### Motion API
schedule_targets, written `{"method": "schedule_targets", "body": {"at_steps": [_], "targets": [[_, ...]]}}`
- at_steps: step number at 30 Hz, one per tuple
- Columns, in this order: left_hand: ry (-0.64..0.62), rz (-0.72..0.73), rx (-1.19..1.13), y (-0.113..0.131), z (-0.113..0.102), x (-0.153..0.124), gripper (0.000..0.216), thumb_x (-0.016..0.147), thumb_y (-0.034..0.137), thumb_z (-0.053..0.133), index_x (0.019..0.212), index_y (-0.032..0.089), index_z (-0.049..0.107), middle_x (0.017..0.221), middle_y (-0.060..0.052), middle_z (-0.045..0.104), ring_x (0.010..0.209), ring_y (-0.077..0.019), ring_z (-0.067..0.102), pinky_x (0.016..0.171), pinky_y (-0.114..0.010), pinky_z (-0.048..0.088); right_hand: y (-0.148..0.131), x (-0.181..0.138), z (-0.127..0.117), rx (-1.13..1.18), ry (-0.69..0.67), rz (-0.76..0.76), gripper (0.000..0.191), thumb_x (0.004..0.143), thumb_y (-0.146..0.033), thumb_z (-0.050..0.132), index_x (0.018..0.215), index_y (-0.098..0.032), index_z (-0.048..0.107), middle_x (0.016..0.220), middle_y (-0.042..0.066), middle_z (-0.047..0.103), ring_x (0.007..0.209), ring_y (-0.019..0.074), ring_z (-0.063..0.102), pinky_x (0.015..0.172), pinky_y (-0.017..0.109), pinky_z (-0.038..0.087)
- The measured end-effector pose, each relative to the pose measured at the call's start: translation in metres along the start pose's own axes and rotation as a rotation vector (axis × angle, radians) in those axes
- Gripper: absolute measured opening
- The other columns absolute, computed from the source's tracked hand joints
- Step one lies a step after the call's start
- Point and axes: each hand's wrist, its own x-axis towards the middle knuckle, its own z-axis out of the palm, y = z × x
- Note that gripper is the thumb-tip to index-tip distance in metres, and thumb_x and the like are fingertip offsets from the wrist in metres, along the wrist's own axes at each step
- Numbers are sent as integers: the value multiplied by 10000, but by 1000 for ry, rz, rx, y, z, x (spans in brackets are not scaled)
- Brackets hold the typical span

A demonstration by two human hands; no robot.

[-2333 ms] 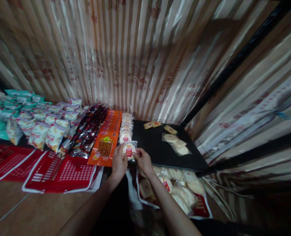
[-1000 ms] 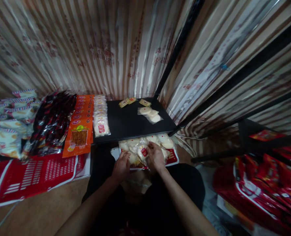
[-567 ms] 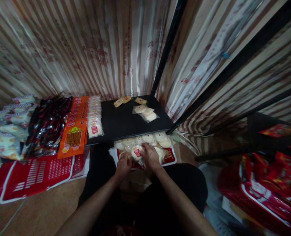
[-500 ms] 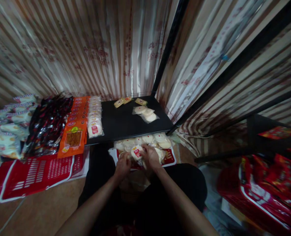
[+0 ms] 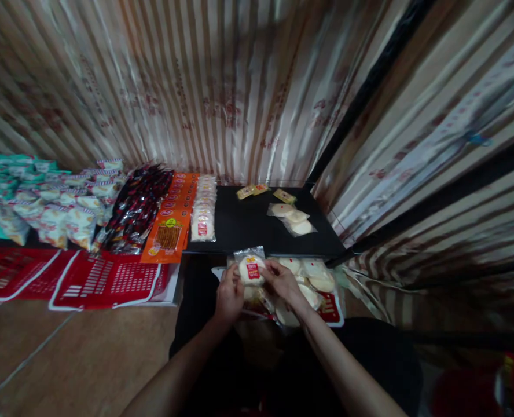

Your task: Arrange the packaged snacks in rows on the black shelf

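Observation:
Between my two hands is a clear packet of round white crackers (image 5: 252,270) with a red and yellow label facing up. My left hand (image 5: 230,295) pinches its left side, and my right hand (image 5: 283,282) grips its right edge. It is held over a red basket (image 5: 336,310) with a white rim, in front of the black shelf. More cracker packets (image 5: 320,275) fill that basket, partly hidden by my right hand. On the shelf (image 5: 243,223), a neat row of the same packets (image 5: 204,208) stands to the left, and several loose cracker packets (image 5: 296,219) lie to the right.
Left along the shelf are an orange snack pack (image 5: 170,223), dark shiny packets (image 5: 138,211) and white snack bags (image 5: 68,211). Small yellow packets (image 5: 252,191) lie at the back. Red baskets (image 5: 105,281) sit below. Black posts (image 5: 365,98) stand before the striped curtain (image 5: 222,87).
The cracker packet has come up out of the basket, held by both hands, nearer the shelf's front edge. My view has turned left, so more snack bags show.

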Motion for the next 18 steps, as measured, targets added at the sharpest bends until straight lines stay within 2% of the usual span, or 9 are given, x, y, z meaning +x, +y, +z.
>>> {"method": "schedule_targets", "body": {"at_steps": [5,10,13,18], "targets": [[241,-33,-35,0,-31,21,460,834,208,420,1288,144,383,1168,-126,549,946,-175,587,849,-330,492,-27,36,49,-10,-144,-109,278,647,-414,593,777,-169,614,679,-9,629,618,130,560,602,243,434],[401,-13,137,-11,-65,54,519,811,182,445,1312,90,346,1226,-175,497,1141,-256,484,957,-427,424,-45,63,98,-226,-140,-159,168,708,-327,577,804,-196,620,734,-19,649,650,124,582,624,226,431],[443,48,252,-18,-76,72,470,811,179,451,1272,105,398,1211,-162,491,1171,-273,448,998,-455,383,-56,74,115,-417,-121,-158,128,749,-296,568,818,-211,635,750,-20,658,668,123,591,607,212,410],[470,76,378,-29,-77,90,399,832,199,450,1217,89,453,1201,-172,445,1166,-283,432,986,-454,394,-70,86,123,-535,-108,-161,93,748,-267,599,812,-221,648,757,-10,667,707,140,601,607,220,382]]}}
